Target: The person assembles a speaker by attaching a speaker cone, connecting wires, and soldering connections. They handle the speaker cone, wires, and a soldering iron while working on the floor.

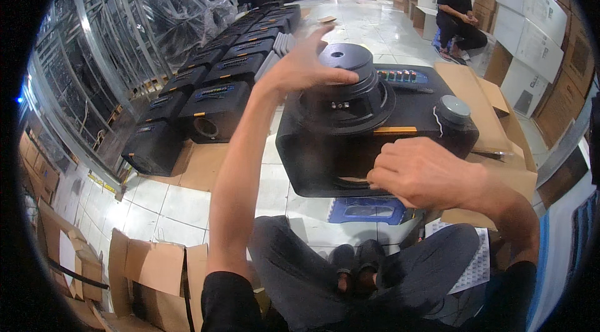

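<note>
A black speaker box (431, 135) stands before me on a low blue plastic stool (340, 212). On its top rests a large black speaker driver (369, 104), magnet upward. My left hand (300, 69) is at the left of the magnet, slightly blurred, fingers spread and thumb across its near side; whether it touches is hard to tell. My right hand (425, 173) is closed at the round opening in the box's front, and its fingertips are hidden. A small grey round driver (455, 108) with a white wire sits on the box's right, near a panel with colourful terminals (403, 76).
Rows of black speaker boxes (215, 104) stand on the left beside metal frames (87, 26). Cardboard sheets (475, 98) lie right of my box, and open cartons (150, 269) are at lower left. Another person (459, 10) sits far right by stacked white cartons (531, 38).
</note>
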{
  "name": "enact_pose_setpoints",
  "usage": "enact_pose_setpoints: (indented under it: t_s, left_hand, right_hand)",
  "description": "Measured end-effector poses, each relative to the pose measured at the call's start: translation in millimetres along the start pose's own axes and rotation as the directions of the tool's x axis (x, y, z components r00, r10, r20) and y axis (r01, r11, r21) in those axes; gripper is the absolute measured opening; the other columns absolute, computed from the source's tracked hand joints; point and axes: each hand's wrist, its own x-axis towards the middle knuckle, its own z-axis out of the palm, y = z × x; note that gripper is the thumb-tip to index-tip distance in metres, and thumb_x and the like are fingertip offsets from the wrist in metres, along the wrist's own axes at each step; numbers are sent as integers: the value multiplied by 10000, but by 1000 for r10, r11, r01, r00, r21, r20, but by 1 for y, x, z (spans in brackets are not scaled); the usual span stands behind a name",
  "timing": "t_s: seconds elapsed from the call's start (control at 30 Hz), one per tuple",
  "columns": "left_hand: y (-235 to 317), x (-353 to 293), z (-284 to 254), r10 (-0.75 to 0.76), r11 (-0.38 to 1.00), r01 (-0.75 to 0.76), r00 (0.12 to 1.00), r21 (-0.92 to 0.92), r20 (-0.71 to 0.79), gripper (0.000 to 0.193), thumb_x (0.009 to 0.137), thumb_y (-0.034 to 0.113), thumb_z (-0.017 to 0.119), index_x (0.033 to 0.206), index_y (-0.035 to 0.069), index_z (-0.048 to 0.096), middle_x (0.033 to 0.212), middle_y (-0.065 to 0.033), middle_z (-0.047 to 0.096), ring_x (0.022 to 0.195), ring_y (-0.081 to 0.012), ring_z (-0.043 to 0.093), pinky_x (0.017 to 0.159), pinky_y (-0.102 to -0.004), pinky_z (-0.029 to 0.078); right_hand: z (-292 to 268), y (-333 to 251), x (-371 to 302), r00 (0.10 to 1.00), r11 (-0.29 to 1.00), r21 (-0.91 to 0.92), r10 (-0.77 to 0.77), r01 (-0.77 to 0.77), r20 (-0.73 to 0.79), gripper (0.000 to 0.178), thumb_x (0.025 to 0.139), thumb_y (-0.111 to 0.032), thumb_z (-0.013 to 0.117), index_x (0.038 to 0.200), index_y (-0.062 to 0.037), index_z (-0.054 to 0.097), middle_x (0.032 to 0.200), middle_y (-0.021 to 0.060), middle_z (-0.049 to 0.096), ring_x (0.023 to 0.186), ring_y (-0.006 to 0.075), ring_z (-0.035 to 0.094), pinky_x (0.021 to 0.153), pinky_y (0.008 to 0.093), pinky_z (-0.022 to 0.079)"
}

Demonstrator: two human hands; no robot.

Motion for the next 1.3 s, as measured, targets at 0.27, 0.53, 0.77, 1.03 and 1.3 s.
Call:
enact_pose_setpoints:
  t_s: [0.27,0.53,0.77,1.03,1.3]
  left_hand:
    - [18,7,1,4,1000,-4,999,4,43,1158,541,389,959,1526,40,461,1437,-310,546,1379,-415,510,1150,-470,417]
    - [28,-4,29,-40,991,69,969,112,-244,1006,556,434,940,1373,-16,562,1302,-309,627,1204,-392,638,1054,-414,487]
    - [28,-4,36,-81,966,156,941,208,-328,999,595,542,904,1348,-36,592,1250,-292,662,1174,-351,659,1010,-391,508]
    - [39,-71,45,164,982,-187,725,38,-669,318,1014,234,647,1125,-53,727,1044,-110,744,938,-155,673,880,-296,525]
    - [33,-119,102,-256,841,12,890,-541,-378,226,997,112,683,1135,-64,713,982,-119,777,861,-138,711,802,-272,544]
  right_hand:
    - [5,2,-17,999,999,-31,30,-32,-43,99,803,-96,648,860,-16,639,846,114,664,859,280,677,757,402,562]
    - [8,6,-23,995,997,-34,68,-71,-71,101,795,-97,654,850,-15,631,849,130,667,857,298,678,755,409,561]
    - [1,18,-6,987,986,148,92,-73,-128,74,801,-87,672,847,-30,668,850,150,675,857,345,685,757,445,561]
    - [-6,38,33,890,878,390,388,-279,-238,167,874,-108,668,926,28,750,832,223,721,815,393,716,775,435,564]
    - [-10,54,47,849,812,444,497,-380,-181,194,870,-145,704,932,32,756,812,223,717,726,341,695,727,395,549]
